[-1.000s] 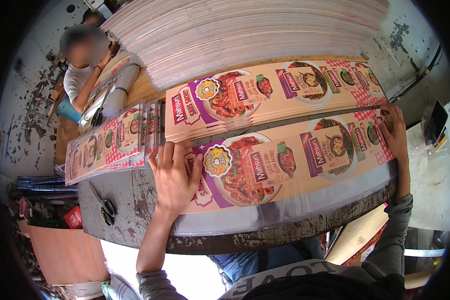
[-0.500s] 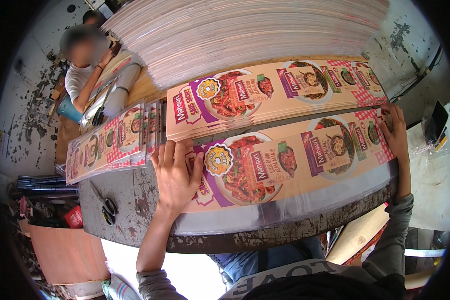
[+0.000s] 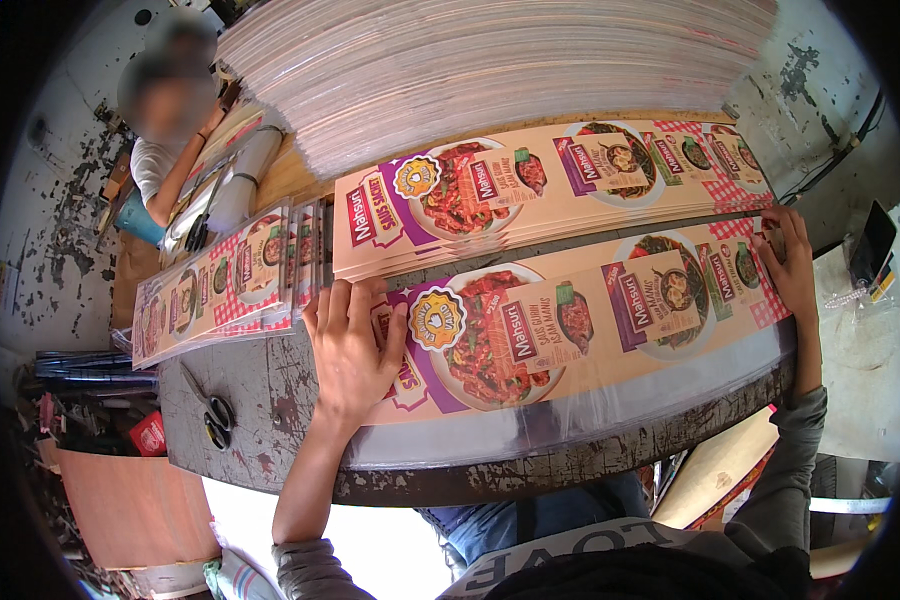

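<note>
"Across that scuffed dark counter, where was the peach printed sheet exactly?"

"Close to the near edge, lying lengthwise in front of the person, a hand at each end. Clear plastic showed along its near side. The left hand lay over the left end, thumb spread off the fingers, not closed round anything. The right hand had bent fingers at the other end, but I couldn't tell if that grip pinched the edge or just rested there."

"So what could've gone wrong?"

"My guess: an uneven push from the two hands skewing it, or slick plastic slipping over the near edge. The rough, flaking top might've scuffed it too. The scissors lay well off to the left, so probably no snag there."

"And the room?"

"Pretty crammed tbh. Another printed stack just behind, a smaller sleeved bundle to the left, a huge pile of sheets at the back, someone in a white top over on the left, and walls peeling like mad"
</note>
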Tool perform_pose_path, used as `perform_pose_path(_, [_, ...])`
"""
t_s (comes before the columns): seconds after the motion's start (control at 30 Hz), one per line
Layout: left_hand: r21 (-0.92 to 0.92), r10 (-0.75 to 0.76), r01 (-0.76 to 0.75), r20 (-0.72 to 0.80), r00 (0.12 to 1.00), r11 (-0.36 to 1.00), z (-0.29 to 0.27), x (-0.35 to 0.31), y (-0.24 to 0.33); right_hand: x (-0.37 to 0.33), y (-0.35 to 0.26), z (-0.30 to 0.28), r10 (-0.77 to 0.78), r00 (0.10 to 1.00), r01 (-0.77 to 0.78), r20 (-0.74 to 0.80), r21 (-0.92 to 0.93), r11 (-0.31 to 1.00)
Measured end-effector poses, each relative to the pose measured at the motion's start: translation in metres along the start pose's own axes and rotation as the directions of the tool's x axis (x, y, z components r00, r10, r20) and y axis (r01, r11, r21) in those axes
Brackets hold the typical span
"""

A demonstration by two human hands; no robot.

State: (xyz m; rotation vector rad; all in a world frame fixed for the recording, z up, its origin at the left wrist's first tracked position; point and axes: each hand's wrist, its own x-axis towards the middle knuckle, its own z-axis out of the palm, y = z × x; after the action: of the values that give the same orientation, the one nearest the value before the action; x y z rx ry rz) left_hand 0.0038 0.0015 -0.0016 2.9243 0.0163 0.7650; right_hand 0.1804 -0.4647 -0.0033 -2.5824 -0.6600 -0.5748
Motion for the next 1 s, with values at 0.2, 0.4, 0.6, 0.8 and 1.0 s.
perform_pose_path(0.2, [-0.006,-0.015,0.015,0.015,1.000,1.000,0.0001,0.0000,0.0001,-0.0005,0.0004,-0.0001,0.005,1.000,-0.005,-0.002,0.002,1.000])
perform_pose_path(0.4, [0.003,-0.001,0.001,0.002,1.000,1.000,-0.0002,0.0001,-0.0004,-0.0002,-0.0011,-0.0009,0.012,1.000,-0.012,0.002,0.004,1.000])
perform_pose_path(0.6, [-0.012,-0.002,0.002,-0.002,1.000,1.000,-0.0005,0.0006,0.0003,-0.0003,-0.0012,-0.0003,0.003,1.000,-0.002,-0.007,0.008,1.000])
perform_pose_path(0.8, [-0.019,0.013,-0.013,-0.025,1.000,1.000,-0.0020,0.0022,0.0027,-0.0003,0.0024,0.0001,-0.011,1.000,0.011,0.010,0.011,1.000])
perform_pose_path(1.0, [-0.011,0.006,-0.007,-0.010,1.000,1.000,-0.0010,0.0001,-0.0004,-0.0006,0.0012,-0.0006,-0.001,1.000,0.001,-0.002,0.000,1.000])
